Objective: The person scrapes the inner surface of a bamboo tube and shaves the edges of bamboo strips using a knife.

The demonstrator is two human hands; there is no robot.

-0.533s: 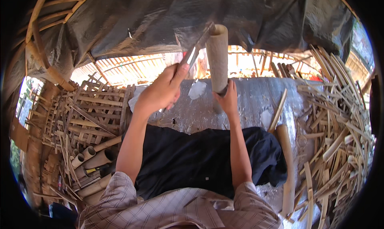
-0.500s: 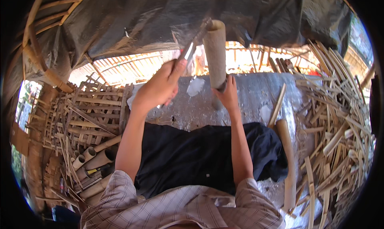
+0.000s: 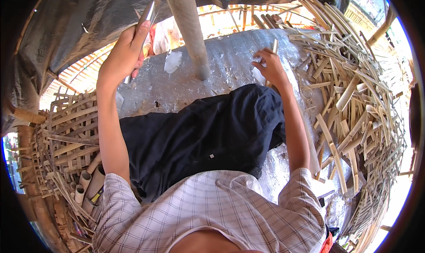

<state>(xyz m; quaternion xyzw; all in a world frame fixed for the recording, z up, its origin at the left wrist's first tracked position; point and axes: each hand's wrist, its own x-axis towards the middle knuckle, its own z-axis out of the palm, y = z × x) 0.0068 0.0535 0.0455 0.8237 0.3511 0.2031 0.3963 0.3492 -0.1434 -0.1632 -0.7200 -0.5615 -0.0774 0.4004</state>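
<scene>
My left hand (image 3: 121, 58) is closed around the handle of a large knife (image 3: 152, 9) with a shiny blade. Its far end meets the upper part of a thick bamboo tube (image 3: 189, 34); whether it is lodged in the wood, I cannot tell. The tube stands tilted on the grey sheet (image 3: 146, 91), its top cut off by the picture's edge, with neither hand around it. My right hand (image 3: 271, 67) is apart from the tube, fingers loosely curled and spread, over a thin bamboo stick (image 3: 275, 46) partly hidden behind it.
Black cloth (image 3: 199, 129) covers my lap. A heap of split bamboo strips (image 3: 349, 98) fills the right side. At the left are a woven bamboo lattice (image 3: 73, 120) and short bamboo tubes (image 3: 85, 180). Dark sheeting (image 3: 88, 23) hangs at the far side.
My right hand has let go of the bamboo tube's lower end and moved right to the thin stick. The view has shifted, so the knife and tube appear farther left and higher.
</scene>
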